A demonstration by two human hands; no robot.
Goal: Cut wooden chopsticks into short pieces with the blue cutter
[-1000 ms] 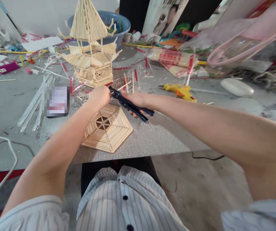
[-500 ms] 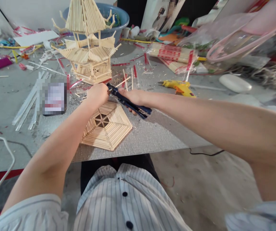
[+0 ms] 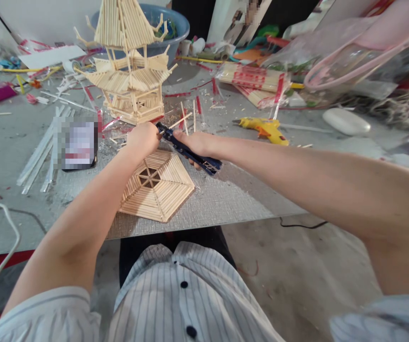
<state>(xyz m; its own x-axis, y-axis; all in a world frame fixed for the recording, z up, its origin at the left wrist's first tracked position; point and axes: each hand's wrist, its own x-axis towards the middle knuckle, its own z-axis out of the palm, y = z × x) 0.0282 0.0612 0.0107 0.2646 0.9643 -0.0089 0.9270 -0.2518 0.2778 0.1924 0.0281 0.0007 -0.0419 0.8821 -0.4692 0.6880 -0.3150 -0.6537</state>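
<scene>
My right hand [image 3: 195,144] is wrapped round the handles of dark blue pliers [image 3: 186,149], whose jaws point to the upper left. A thin wooden stick [image 3: 180,120] passes at the jaws and sticks out beyond them to the upper right. On the jaws' other side, my left hand [image 3: 142,140] is closed on the stick, its fingertips mostly hidden. Below both hands lies a flat hexagonal panel of wooden sticks [image 3: 165,194] with an open spoked centre. My left forearm covers part of its left side.
A stick-built pagoda [image 3: 133,80] stands behind my hands, before a blue basin [image 3: 179,28]. To the right lie a yellow glue gun [image 3: 263,128], bagged sticks [image 3: 250,78] and a white oval object [image 3: 346,121]. Clear glue sticks [image 3: 43,152] and a phone [image 3: 80,145] lie left.
The pliers' handles have come closer together in my right hand. Both hands stay in nearly the same place, and the whole view has shifted slightly.
</scene>
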